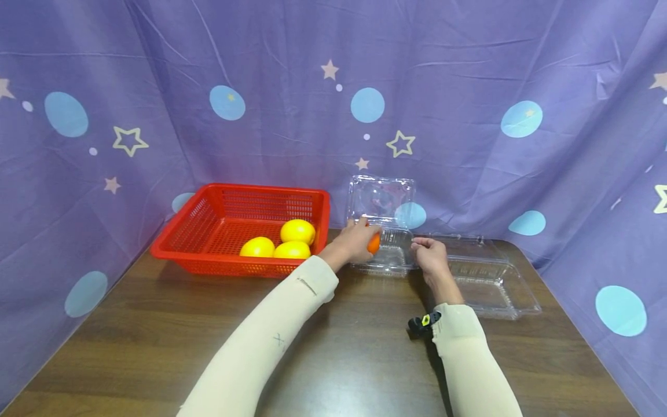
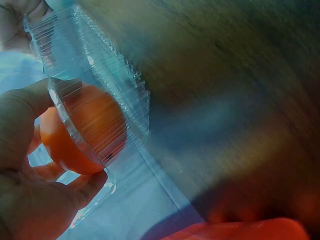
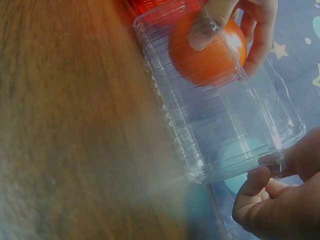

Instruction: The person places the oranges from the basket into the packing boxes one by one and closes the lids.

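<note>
My left hand [image 1: 356, 240] grips an orange fruit [image 2: 95, 127], its kind uncertain, and holds it down inside a clear plastic clamshell box [image 1: 388, 258]. Seen from the right wrist, the fruit [image 3: 207, 50] is at the box's left end, behind the transparent wall. The box's lid [image 1: 383, 200] stands raised at the back against the curtain. At the box's right rim, my right hand [image 1: 431, 255] pinches the edge between thumb and fingers. That same rim shows in the right wrist view beside the right hand [image 3: 280, 195].
A red plastic basket [image 1: 190, 263] stands to the left with three yellow fruits [image 1: 292, 250] in it. Another clear box [image 1: 490, 289] lies to the right of my right hand. A purple curtain [image 1: 292, 104] hangs behind the brown wooden table [image 1: 349, 347].
</note>
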`<state>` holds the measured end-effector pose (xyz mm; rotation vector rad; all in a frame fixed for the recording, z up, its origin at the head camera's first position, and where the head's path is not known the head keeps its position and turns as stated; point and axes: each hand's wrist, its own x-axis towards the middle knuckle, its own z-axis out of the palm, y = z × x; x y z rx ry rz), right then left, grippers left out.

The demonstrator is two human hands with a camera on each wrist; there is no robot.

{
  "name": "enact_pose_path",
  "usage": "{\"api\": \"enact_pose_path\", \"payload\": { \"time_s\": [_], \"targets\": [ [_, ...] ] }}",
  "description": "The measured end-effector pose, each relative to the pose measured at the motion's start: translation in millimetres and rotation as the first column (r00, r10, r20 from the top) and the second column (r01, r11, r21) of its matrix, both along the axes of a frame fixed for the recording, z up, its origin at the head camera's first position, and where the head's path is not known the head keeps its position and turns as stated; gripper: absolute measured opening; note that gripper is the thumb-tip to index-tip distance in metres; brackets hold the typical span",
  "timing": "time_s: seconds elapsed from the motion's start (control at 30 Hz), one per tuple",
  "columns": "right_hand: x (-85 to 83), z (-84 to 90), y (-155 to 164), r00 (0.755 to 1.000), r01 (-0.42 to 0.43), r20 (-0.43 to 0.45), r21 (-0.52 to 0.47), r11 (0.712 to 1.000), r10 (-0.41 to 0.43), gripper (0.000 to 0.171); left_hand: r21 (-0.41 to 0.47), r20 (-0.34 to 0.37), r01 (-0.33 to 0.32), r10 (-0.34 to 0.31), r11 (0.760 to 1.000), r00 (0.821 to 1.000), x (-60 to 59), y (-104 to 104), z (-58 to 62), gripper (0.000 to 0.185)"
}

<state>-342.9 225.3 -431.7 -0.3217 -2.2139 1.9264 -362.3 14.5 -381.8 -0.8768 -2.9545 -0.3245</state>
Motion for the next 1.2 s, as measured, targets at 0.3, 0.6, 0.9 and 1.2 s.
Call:
{"api": "enact_pose_path", "payload": {
  "time_s": [0.3, 0.6, 0.9, 1.2],
  "targets": [
    [-0.1, 1.0, -2.2, 1.000, 0.003, 0.002, -0.006, 1.000, -0.003, 0.027, -0.035, 0.029, -0.006, 0.007, 0.999, 1.000, 1.8, 3.4, -1.4, 0.069],
    [2.3, 2.1, -2.9, 1.000, -0.005, 0.010, 0.007, 1.000, 0.005, 0.028, -0.069, 0.035, 0.007, -0.005, 0.998, 0.999, 3.4, 4.0, -2.7, 0.058],
    [1.7, 1.7, -1.8, 1.000, 0.010, 0.003, 0.028, 1.000, -0.010, 0.029, -0.082, 0.056, 0.005, 0.000, 0.997, 0.998, 5.5, 4.3, 2.6, 0.057],
    [1.0, 0.6, -1.6, 1.000, 0.014, -0.001, 0.036, 0.999, -0.014, 0.030, -0.093, 0.014, 0.026, -0.025, 0.995, 1.000, 9.0, -6.0, 18.3, 0.054]
  ]
}}
